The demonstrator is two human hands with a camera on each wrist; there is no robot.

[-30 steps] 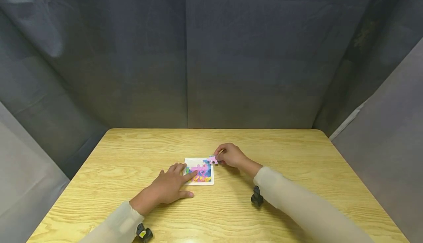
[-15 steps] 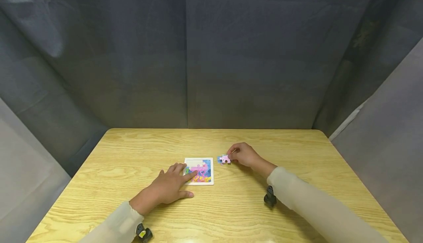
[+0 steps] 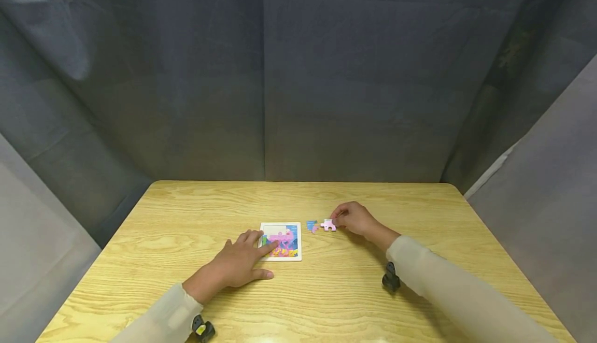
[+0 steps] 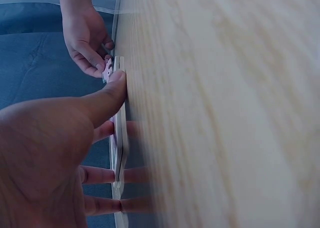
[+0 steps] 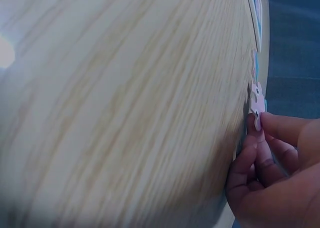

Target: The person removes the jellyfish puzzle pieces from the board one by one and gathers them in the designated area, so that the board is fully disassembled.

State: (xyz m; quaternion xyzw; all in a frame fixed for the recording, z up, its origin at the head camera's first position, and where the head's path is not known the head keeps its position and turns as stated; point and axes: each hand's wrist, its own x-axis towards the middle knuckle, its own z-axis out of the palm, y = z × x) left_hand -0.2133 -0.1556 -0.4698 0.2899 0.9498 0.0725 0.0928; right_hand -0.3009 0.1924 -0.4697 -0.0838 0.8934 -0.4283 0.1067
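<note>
On wood (image 3: 289,312), left hand (image 3: 240,262) splays onto incomplete jigsaw tray (image 3: 275,229); right hand (image 3: 355,219) pinches piece (image 3: 328,223).

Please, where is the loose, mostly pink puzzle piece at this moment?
In the head view, the pink piece is right of the puzzle frame, pinched in the right hand; a blue-and-pink piece lies between it and the frame.

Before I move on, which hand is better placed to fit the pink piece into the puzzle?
Right, probably: the right hand already pinches the pink piece, while the left hand touches the puzzle.
</note>
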